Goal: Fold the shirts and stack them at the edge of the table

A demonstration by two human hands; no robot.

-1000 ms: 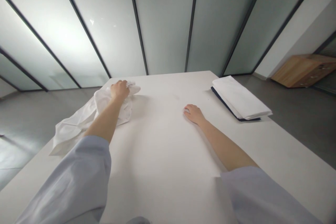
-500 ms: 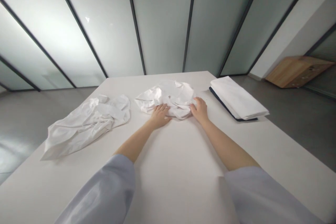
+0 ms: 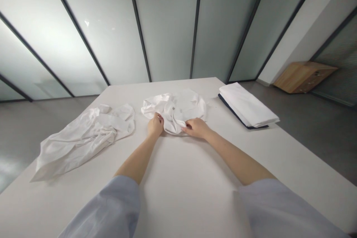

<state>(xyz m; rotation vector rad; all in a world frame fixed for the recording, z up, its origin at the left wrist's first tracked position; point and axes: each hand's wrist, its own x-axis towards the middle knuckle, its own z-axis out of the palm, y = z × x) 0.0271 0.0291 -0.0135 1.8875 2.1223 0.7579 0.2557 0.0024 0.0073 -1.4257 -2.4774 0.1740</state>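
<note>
A crumpled white cloth garment [image 3: 181, 104] lies bunched on the table in front of me; its exact kind does not show. At its near left edge, my left hand [image 3: 156, 124] is closed, with curled fingers pinching the fabric. My right hand [image 3: 197, 128] grips a fold at the near edge, thumb and fingers together. The two hands are a short way apart, with a gathered ridge of cloth between them.
Another rumpled white cloth [image 3: 86, 139] spreads over the left of the white table [image 3: 186, 186]. To the right lies a folded white stack [image 3: 248, 105] over a dark blue layer [image 3: 234, 109]. A wooden cabinet [image 3: 299, 77] stands on the floor beyond, near frosted glass panels [image 3: 164, 26].
Both hands have gone from lying spread on the cloth to pinching its near edge. My right hand has moved left, and the cloth has been drawn slightly nearer. The view has shifted a little.
</note>
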